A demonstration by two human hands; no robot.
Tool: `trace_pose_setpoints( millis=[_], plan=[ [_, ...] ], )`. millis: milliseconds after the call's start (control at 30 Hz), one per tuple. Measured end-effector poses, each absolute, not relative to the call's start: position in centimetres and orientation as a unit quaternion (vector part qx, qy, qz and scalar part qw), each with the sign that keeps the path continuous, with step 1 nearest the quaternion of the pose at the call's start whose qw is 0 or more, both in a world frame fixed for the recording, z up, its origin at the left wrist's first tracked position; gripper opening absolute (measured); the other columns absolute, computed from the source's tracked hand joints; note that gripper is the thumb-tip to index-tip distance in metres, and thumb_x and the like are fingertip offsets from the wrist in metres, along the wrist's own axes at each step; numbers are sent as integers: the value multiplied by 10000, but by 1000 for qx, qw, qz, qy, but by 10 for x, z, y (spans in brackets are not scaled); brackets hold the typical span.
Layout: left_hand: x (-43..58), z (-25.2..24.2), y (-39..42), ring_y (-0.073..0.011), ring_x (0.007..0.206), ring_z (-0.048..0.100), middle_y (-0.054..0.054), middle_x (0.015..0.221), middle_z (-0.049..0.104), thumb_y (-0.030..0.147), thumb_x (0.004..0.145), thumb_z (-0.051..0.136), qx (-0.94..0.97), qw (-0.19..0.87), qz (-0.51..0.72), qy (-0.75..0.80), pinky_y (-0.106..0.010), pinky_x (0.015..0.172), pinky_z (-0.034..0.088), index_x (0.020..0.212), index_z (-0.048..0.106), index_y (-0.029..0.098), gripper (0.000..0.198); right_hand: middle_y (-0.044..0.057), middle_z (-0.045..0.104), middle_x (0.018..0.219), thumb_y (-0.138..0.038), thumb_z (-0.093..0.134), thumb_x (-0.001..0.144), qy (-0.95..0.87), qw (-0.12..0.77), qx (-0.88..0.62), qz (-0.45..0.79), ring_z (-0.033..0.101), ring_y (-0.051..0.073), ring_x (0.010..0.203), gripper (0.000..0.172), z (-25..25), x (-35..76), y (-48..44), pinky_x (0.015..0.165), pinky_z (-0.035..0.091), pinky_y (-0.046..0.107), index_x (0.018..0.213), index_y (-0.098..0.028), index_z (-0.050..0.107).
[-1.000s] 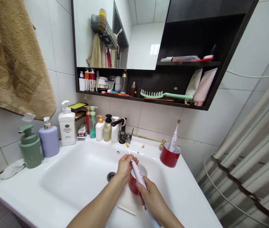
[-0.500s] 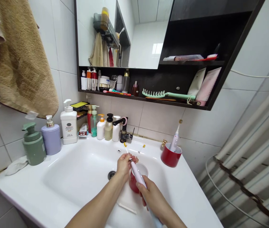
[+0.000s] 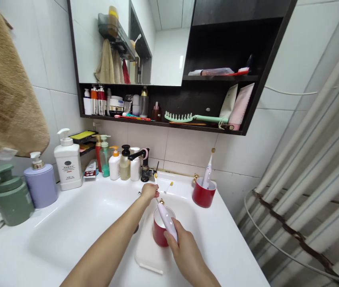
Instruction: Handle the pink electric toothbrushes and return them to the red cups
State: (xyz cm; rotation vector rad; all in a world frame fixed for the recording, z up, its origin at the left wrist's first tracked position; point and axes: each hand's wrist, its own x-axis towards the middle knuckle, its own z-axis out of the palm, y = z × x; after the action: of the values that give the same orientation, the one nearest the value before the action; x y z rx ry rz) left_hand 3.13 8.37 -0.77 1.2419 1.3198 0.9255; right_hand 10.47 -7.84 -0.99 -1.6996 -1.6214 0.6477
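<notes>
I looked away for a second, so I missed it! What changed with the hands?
The left hand moved forward, toward the back of the sink, and it seems to have pulled the brush head off the toothbrush handle. The right hand kept hold of the handle, above the red cup. The other red cup stayed where it was.

Bright, even indoor light, source out of frame; soft shadows only, deepest inside the dark wall cabinet [image 3: 232, 48]. Small white glare patch on the mirror [image 3: 181, 61]. Wide-angle bowing toward frame edges, strongest along the shower curtain [image 3: 315, 159]. Sharp throughout, no obvious blur.
</notes>
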Motion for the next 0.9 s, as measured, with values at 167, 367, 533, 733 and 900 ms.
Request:
trace_pose_setpoints(
  millis=[167,367,533,733,900],
  plan=[
    [50,-14,118,-144,549,550,-75,645,572,149,647,443,591,426,307,612,-236,493,412,632,494,124,59,50,579,763,-284,324,726,-633,343,-655,231,528,160,677,339,-6,106,-79,585,360,226,1037,-169,396],
    [57,-23,130,-222,904,471,-111,897,542,171,613,494,668,298,270,626,-323,752,337,717,530,141,114,67,584,774,-250,346,716,-640,326,-660,222,532,169,686,316,-8,106,-77,588,362,227,1009,-160,422],
    [75,-30,116,-211,997,390,-83,917,504,186,617,498,708,328,340,524,-336,852,250,633,509,157,36,59,583,738,-259,333,717,-630,336,-661,232,528,170,645,315,-7,105,-76,565,363,237,1000,-154,423],
    [81,-26,104,-227,1017,365,-97,660,485,-7,586,431,634,423,424,490,-321,842,262,376,298,167,303,68,582,799,-300,347,715,-615,370,-657,230,529,179,710,373,-7,109,-77,602,365,239,1056,-156,396],
    [54,-3,89,-201,821,494,-32,521,436,25,581,468,573,501,441,476,-292,727,362,403,368,160,244,64,578,821,-340,333,721,-606,390,-649,244,529,168,724,379,-8,115,-78,622,373,234,1044,-156,406]
  ],
)
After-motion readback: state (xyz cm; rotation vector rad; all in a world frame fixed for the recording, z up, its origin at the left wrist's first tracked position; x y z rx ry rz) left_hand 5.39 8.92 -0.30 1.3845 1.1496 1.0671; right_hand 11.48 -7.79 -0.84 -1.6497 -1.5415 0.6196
